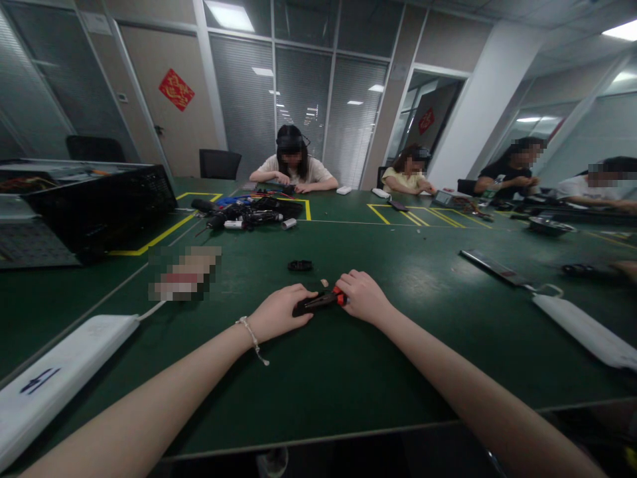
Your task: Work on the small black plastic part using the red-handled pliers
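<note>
My right hand (363, 297) is closed around the red handles of a pair of pliers (323, 301), whose dark jaws point left. The jaws reach a small black piece (300, 308) pinched between the thumb and fingers of my left hand (281, 309); I cannot make out its kind. Whether the jaws grip it or only touch it is unclear. Just beyond my hands lies a small pale scrap (324, 283). Farther out on the green table (279, 392) rests a black oblong part (300, 265).
A black computer case (114, 209) stands at the left. White power banks (64, 378) lie on both sides, cabled to phones. Behind is a pile of cables and tools (249, 212). A metal bowl (551, 227) sits at the right; several people work across the table.
</note>
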Demonstrator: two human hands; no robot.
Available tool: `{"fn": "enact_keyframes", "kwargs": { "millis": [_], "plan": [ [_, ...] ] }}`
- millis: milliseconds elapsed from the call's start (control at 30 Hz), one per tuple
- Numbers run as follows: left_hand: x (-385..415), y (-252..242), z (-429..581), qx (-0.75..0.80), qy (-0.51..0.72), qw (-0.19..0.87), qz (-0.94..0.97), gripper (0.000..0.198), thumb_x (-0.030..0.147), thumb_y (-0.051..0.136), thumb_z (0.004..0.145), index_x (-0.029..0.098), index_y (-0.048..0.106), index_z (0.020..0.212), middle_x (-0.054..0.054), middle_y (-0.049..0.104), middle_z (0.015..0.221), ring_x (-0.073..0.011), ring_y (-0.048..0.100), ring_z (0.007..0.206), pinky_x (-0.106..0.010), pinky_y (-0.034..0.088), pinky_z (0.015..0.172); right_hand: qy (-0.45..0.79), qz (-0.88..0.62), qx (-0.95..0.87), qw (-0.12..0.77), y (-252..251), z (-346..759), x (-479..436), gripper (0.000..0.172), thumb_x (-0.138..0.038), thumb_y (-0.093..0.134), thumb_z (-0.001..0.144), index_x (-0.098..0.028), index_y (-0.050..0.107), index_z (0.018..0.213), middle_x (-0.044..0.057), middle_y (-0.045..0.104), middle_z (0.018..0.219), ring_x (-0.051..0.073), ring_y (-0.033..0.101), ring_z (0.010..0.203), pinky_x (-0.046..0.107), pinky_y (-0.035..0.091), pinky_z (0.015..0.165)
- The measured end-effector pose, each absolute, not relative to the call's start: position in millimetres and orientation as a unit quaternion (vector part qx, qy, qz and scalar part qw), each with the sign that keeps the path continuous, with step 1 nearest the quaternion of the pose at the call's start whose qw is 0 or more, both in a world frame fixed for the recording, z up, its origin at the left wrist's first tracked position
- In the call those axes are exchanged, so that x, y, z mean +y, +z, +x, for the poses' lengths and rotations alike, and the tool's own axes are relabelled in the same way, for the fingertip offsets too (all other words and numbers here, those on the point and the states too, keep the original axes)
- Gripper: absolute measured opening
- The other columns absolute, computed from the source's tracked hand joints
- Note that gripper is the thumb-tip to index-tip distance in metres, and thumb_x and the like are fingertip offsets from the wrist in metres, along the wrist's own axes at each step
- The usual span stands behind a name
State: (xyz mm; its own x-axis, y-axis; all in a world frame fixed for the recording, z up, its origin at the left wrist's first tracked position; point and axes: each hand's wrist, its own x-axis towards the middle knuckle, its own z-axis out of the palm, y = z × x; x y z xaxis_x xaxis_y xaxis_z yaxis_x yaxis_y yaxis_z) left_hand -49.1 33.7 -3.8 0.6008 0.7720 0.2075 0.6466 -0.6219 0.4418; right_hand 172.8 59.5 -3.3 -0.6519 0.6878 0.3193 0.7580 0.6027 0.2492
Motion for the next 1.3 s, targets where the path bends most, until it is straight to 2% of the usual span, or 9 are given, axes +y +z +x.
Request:
{"fn": "enact_keyframes", "kwargs": {
  "millis": [1300],
  "plan": [
    [34.3,-5.5,-51.3,0.403,0.192,0.163,0.88,0.04,0.032,0.053,0.077,0.026,0.047,0.116,-0.001,0.052,0.102,-0.0165,0.052,0.085,-0.028,0.042,0.073,-0.176,-0.404,-0.891,0.106,-2.4,172.9,59.3,0.014,-0.019,0.051,0.068,-0.015,0.054,0.081,0.006,0.056,0.084,0.017,0.043,0.076,0.027,0.03,0.066]
  ]
}}
